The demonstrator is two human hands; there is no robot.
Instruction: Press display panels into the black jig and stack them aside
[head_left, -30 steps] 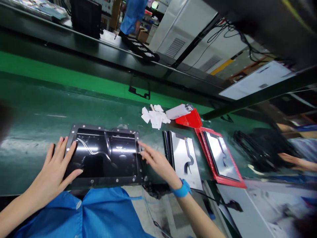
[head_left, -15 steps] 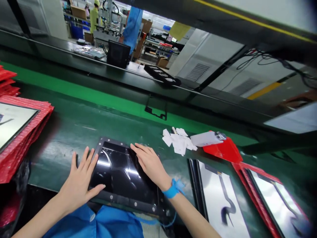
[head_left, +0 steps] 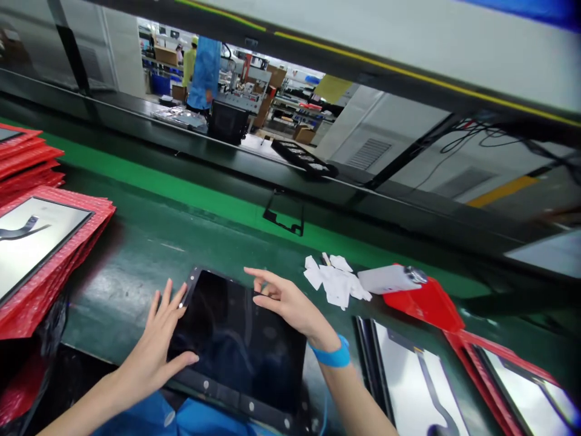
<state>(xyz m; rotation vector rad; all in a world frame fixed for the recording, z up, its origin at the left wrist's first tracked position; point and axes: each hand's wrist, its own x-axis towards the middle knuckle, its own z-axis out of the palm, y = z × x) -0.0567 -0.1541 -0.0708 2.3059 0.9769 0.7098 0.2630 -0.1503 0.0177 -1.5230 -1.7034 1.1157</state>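
Observation:
A black screen panel lies in a dark fixture frame with pale round spots along its rim, at the table's front edge. My left hand rests on the left side of the frame, fingers spread and thumb reaching over the panel's lower left. Over the panel's upper edge is my right hand, wearing a blue wristband. Its index finger points out to the left, while the other fingers curl above the thumb with a gap between. I see nothing held there.
Red bubble-wrap sleeves are stacked at left, with a display panel on top. White paper scraps, a white cylindrical bottle and a red sleeve lie right of centre. More display panels sit at right. A shelf edge runs behind.
My right hand has gone from fingers laid along the panel's edge to a pointing index with curled fingers. Bright reflections on the panel are gone. The left hand stays on the frame. The view has shifted.

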